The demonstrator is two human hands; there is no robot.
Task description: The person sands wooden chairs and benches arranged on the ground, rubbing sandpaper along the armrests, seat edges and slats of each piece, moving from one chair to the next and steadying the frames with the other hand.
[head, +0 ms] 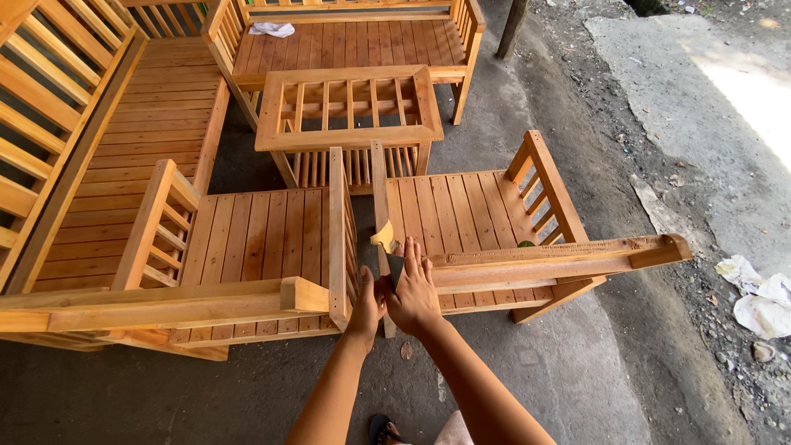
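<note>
Right hand [414, 290] presses sandpaper [384, 238] against chair [461, 214] edge; left hand [367, 303] beside.

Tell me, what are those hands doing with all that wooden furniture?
A person stands over two wooden chairs on a concrete floor. The right hand presses a folded piece of sandpaper flat against the corner of the right chair. The left hand rests beside it, in the gap next to the left chair. A small table and benches stand behind.
</note>
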